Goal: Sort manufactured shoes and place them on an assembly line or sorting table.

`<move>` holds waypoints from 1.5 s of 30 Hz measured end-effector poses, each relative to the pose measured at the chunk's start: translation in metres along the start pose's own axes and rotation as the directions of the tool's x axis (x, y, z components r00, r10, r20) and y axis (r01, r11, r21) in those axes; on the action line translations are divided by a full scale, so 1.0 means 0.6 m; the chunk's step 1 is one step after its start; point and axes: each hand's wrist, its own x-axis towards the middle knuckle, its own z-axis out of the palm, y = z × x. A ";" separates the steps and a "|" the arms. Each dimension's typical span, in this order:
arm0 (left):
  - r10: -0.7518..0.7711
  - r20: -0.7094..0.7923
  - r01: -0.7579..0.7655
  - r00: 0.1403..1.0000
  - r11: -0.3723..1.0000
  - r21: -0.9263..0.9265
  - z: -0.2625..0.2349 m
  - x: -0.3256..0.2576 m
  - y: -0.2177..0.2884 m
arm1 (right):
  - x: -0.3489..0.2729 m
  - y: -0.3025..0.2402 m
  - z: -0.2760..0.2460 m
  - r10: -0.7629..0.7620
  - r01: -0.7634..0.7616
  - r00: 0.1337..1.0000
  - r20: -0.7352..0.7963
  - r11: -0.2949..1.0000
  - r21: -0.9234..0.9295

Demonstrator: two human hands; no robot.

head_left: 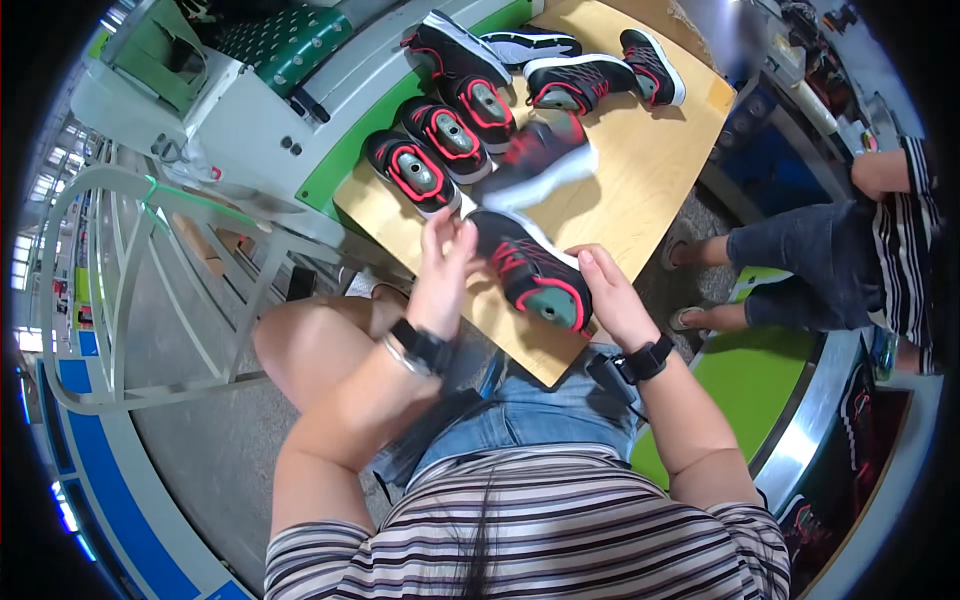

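A black sneaker (528,262) with red laces, a red collar edge and a white sole is in my right hand (622,300), gripped along its right side near the heel. A grey-green shoe last (553,305) fills its opening, which faces me. Beside the toe end, my left hand (443,270) is raised with its fingers apart and nothing visible in them. Just beyond, another black sneaker (545,160) with a white sole is smeared by motion, and no hand is on it. A similar sneaker (412,172) stands close past my left fingertips.
Several more sneakers (578,82) stand at the far part of the wooden board (640,170). A white metal frame (150,290) is at the left. On the right, a person (800,250) in denim shorts is beside a green surface (745,390).
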 end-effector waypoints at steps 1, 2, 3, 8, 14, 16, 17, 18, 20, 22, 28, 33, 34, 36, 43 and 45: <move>0.039 0.073 -0.038 0.997 0.999 -0.010 0.011 -0.034 -0.009 | -0.005 -0.002 0.010 -0.031 0.033 0.998 0.057 0.998 -0.046; 0.073 0.117 -0.077 0.990 0.997 0.026 0.020 -0.065 -0.031 | -0.009 -0.011 0.017 -0.059 0.070 0.992 0.113 0.993 -0.092; 0.106 0.162 -0.117 0.981 0.991 0.061 0.030 -0.087 -0.044 | -0.013 -0.028 0.024 -0.084 0.108 0.982 0.172 0.985 -0.136; 0.136 0.138 -0.172 0.981 0.939 0.296 0.036 -0.102 -0.042 | -0.017 -0.099 -0.002 -0.021 0.160 0.941 0.339 0.907 -0.389; 0.154 0.235 -0.261 0.960 0.802 0.538 0.031 -0.116 -0.041 | 0.054 -0.107 -0.088 -0.346 0.468 0.883 0.316 0.632 -0.618; 0.266 0.235 -0.355 0.935 0.668 0.654 0.027 -0.112 -0.040 | 0.058 -0.085 -0.079 -0.297 0.471 0.881 0.369 0.471 -0.746; 0.132 0.193 -0.215 0.972 0.831 0.514 0.025 -0.103 -0.017 | 0.063 -0.085 -0.080 -0.329 0.484 0.867 0.374 0.378 -0.789; -0.014 0.185 -0.052 0.983 0.937 0.346 0.021 -0.095 0.025 | 0.071 -0.081 -0.087 -0.368 0.471 0.876 0.312 0.511 -0.719; -0.212 0.156 0.237 0.965 0.958 -0.163 0.002 -0.066 0.067 | 0.102 -0.051 -0.130 -0.415 0.425 0.895 0.161 0.688 -0.588; -0.192 0.274 0.292 0.942 0.873 -0.391 -0.018 -0.037 0.126 | 0.127 -0.006 -0.166 -0.197 0.159 0.978 -0.076 0.925 -0.346; 0.342 0.099 -0.320 0.935 0.929 -0.185 -0.042 0.059 0.327 | 0.147 -0.036 -0.116 -0.274 0.268 0.948 -0.162 0.962 -0.058; 0.701 -0.233 -0.675 0.674 0.712 0.192 -0.084 0.274 0.455 | 0.257 -0.187 -0.121 -0.521 0.530 0.780 -0.347 0.845 -0.077; 0.746 -0.321 -0.623 0.583 0.664 0.412 -0.113 0.323 0.478 | 0.304 -0.247 -0.087 -0.615 0.627 0.725 -0.310 0.776 -0.075; 0.795 -0.390 -0.416 0.465 0.585 0.696 -0.124 0.391 0.489 | 0.419 -0.356 -0.029 -0.809 0.763 0.530 -0.256 0.586 -0.272; 0.687 -0.404 -0.168 0.604 0.605 0.778 -0.174 0.532 0.485 | 0.803 -0.437 0.118 -0.653 0.464 0.751 -0.097 0.626 -0.627; 0.712 -0.437 -0.257 0.549 0.641 0.723 -0.160 0.443 0.467 | 0.764 -0.425 0.151 -0.506 0.371 0.860 -0.056 0.699 -0.612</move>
